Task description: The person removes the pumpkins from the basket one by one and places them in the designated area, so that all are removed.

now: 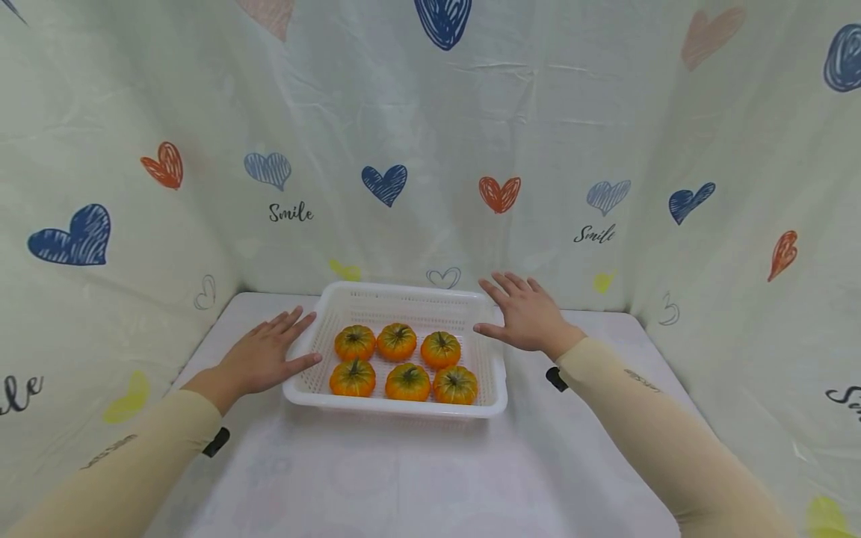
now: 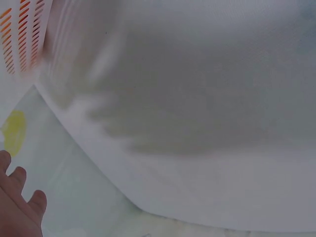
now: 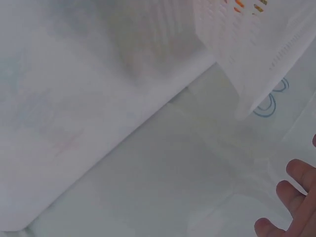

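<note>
A white plastic basket (image 1: pixel 397 406) with slotted walls holds several small orange-and-green pumpkins (image 1: pixel 406 382) in two rows. My left hand (image 1: pixel 265 355) is at the basket's left side, fingers spread and straight, its thumb overlapping the rim in the head view. On the opposite side my right hand (image 1: pixel 528 317) hovers by the far right corner, fingers likewise spread, thumb toward the rim. Neither hand grips anything. In the left wrist view a few left fingers (image 2: pixel 37 202) show below the basket wall (image 2: pixel 24 34); right fingers (image 3: pixel 291 197) appear likewise near the basket (image 3: pixel 232 54) in the right wrist view.
The basket stands toward the back of a white-covered table (image 1: pixel 377 478). A pale curtain (image 1: pixel 437 112) printed with hearts and "Smile" encloses the back and both sides, close behind the basket. Dark bands (image 1: pixel 217 442) show at the cuffs of the beige sleeves.
</note>
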Motion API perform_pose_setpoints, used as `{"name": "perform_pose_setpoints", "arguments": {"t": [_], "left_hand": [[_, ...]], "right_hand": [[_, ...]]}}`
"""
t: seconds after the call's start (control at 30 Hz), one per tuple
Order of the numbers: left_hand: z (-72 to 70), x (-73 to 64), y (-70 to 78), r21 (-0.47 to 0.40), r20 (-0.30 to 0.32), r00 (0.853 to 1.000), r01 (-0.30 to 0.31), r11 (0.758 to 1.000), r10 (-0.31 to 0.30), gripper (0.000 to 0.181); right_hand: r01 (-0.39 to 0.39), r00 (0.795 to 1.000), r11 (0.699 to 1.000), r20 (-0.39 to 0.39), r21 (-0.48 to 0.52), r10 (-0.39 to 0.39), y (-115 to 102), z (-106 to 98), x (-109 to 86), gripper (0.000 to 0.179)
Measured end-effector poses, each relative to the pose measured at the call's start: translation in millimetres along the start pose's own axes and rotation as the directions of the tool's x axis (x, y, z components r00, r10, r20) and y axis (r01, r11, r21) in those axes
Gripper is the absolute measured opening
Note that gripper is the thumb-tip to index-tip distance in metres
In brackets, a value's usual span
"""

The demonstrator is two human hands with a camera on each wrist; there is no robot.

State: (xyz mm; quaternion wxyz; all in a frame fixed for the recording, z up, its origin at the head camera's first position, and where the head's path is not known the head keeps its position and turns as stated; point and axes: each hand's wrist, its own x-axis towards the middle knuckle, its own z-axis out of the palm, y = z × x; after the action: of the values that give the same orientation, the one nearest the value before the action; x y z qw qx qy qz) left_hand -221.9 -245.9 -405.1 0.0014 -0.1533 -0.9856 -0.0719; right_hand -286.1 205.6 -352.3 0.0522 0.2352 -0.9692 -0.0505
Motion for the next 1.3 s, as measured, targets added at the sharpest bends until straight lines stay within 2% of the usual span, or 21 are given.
{"name": "perform_pose_setpoints", "arguments": {"t": [0.27, 0.47, 0.67, 0.83, 1.0, 1.17, 1.3], "left_hand": [[0.6, -0.1, -1.5, -0.006, 0.003, 1.000, -0.013, 1.000, 0.013, 0.090], [1.9, 0.0, -1.3, -0.029, -0.007, 1.000, -0.014, 0.999, 0.014, 0.087], [6.9, 1.7, -3.5, -0.026, -0.002, 1.000, -0.008, 1.000, 0.008, 0.087], [7.5, 1.9, -2.1, -0.051, -0.006, 1.000, -0.019, 0.999, 0.019, 0.087], [6.0, 0.5, -0.8, -0.050, -0.027, 0.998, -0.052, 0.997, 0.051, 0.083], [5.9, 1.3, -2.9, -0.021, -0.042, 0.995, -0.092, 0.996, 0.091, 0.080], [6.4, 3.7, -4.4, -0.011, -0.051, 0.991, -0.123, 0.992, 0.123, 0.077]], "right_hand": [[0.033, 0.998, 0.998, 0.050, 0.048, -0.036, -16, -8, 13.8, 0.092], [0.065, 0.994, 0.989, 0.073, 0.135, -0.076, -34, -20, 28.7, 0.089], [0.043, 0.985, 0.972, 0.153, 0.231, -0.080, -58, -25, 45.9, 0.091], [-0.007, 0.968, 0.948, 0.239, 0.320, -0.074, -74, -21, 57.7, 0.091], [-0.025, 0.953, 0.917, 0.286, 0.397, -0.098, -86, -11, 67.4, 0.090], [-0.038, 0.946, 0.874, 0.300, 0.485, -0.125, -94, -3, 73.7, 0.088], [-0.035, 0.947, 0.850, 0.288, 0.526, -0.140, -99, 2, 76.5, 0.086]]}}
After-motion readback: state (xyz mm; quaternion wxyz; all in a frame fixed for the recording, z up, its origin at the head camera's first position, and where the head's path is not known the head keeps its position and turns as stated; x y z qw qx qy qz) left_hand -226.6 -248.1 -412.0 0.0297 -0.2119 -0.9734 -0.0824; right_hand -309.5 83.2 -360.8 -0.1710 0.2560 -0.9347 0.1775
